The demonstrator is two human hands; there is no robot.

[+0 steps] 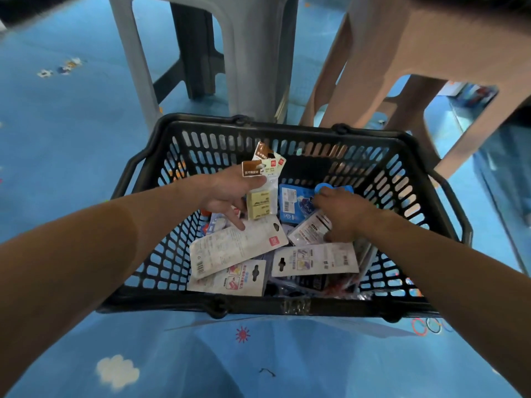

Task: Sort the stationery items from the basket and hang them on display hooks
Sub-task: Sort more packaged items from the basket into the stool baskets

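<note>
The person leans over the black basket (287,307), which sits on the blue patterned floor (71,139) in front of a grey stool (244,53) and a tan stool (431,47). Both arms reach down into it. The left hand (227,193) pinches a fan of small packets (263,168) between thumb and fingers, brown-labelled ones on top and a yellow pad pack (260,203) hanging below, all held clear of the heap. The right hand (342,214) is deep among the goods, its fingers curled on the rounded header of a blue packet (296,203) that lies against the far side of the pile. More carded items, white backs up with their hang holes showing, lie loose along the near side (235,248). No hooks are in sight from here. I judge this to be the gathering stage, with much of the basket left to sort. To do it well, the blue packet should come up by its header, so the white sleeve (310,228) lying under the palm is not dragged along. Like should be kept with like in the left hand, hang holes lined up and facing one way, so each group slides onto a hook in one go. The left hand's bundle is already thick, and adding many more could let one slip.
</note>
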